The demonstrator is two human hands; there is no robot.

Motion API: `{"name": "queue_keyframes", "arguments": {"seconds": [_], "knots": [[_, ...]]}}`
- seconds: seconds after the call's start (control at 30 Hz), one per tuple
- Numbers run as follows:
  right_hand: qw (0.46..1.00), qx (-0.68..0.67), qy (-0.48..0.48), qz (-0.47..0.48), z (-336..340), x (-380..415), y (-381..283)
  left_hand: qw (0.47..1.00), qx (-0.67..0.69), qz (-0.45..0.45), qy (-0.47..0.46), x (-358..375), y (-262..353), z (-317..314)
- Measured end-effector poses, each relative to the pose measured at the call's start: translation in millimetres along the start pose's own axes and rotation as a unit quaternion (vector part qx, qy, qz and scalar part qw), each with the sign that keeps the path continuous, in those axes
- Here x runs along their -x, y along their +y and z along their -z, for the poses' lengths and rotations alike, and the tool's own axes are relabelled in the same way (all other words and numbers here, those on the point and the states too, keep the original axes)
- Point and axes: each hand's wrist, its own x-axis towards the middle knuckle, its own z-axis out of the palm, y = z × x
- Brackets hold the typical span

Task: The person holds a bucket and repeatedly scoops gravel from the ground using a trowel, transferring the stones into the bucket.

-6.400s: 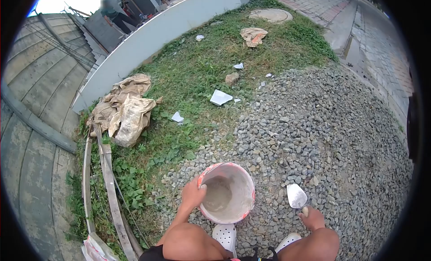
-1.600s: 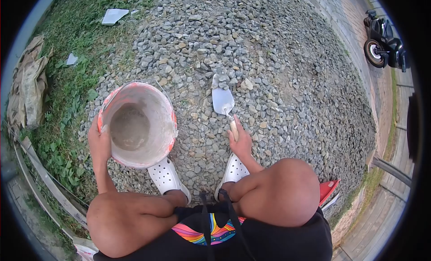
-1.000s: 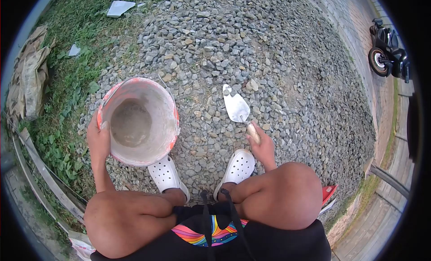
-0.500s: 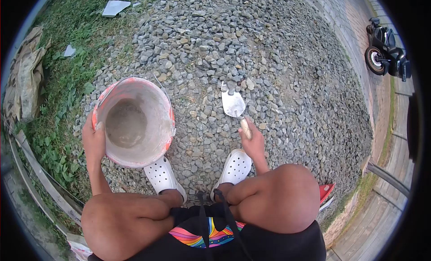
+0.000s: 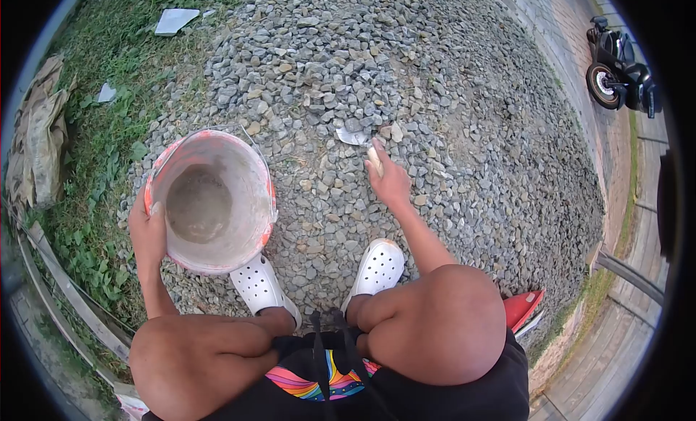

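My left hand (image 5: 148,229) grips the left rim of a bucket (image 5: 250,196), which is whitish inside with worn orange-red patches and a wire handle. The bucket is tilted with its mouth toward me, and only a grey-brown stained bottom shows inside. A trowel (image 5: 353,137) has its pale handle wrapped in the fingers of my right hand (image 5: 391,179). Its metal blade is pushed partly among the stones of the gravel (image 5: 319,203), with some stones lying over the blade's far part.
White clogs (image 5: 378,267) are on my feet, close below the bucket and trowel. Grass (image 5: 123,153) and a crumpled brown sack (image 5: 43,142) lie to the left. A red object (image 5: 520,309) is beside my right knee. A motorcycle (image 5: 620,73) stands on the paving at the upper right.
My right hand has moved forward and slightly left, and the trowel blade has gone from lying above the stones to partly under them. My left hand still holds the bucket.
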Motion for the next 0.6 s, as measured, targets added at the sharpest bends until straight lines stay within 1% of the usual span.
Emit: {"name": "queue_keyframes", "arguments": {"seconds": [0.03, 0.13, 0.17, 0.2, 0.3, 0.37, 0.43, 0.53, 0.6], "knots": [[0.997, -0.007, 0.058, 0.056, -10.8, -0.4, 4.5, 1.000, -0.029, -0.009, -0.002, -0.4, 4.1, -0.8], [0.996, -0.030, 0.061, 0.052, -17.8, -0.6, 12.4, 0.996, -0.083, -0.021, -0.001, 3.8, 5.2, -1.6], [0.994, -0.032, 0.078, 0.067, -18.1, -0.3, 12.7, 0.994, -0.103, -0.024, 0.000, 5.3, 4.3, -3.7], [0.994, -0.032, 0.079, 0.070, -19.2, 0.1, 14.6, 0.994, -0.103, -0.024, 0.004, 6.8, 6.3, -5.9], [0.984, -0.080, 0.121, 0.100, -24.9, 5.4, 19.8, 0.997, -0.071, -0.024, 0.016, 14.6, 15.0, -12.1], [0.983, -0.067, 0.129, 0.117, -25.9, 13.1, 23.7, 0.992, -0.121, -0.040, 0.021, 17.2, 27.2, -12.3], [0.977, -0.058, 0.147, 0.140, -25.7, 20.4, 29.3, 0.993, -0.116, -0.029, 0.020, 17.2, 26.5, -11.4], [0.974, -0.068, 0.140, 0.164, -13.3, 35.1, 31.1, 0.995, -0.100, -0.020, 0.016, 14.6, 22.4, -9.8], [0.975, -0.059, 0.137, 0.163, -4.4, 47.4, 24.3, 0.996, -0.088, -0.018, 0.015, 11.9, 19.2, -9.9]]}}
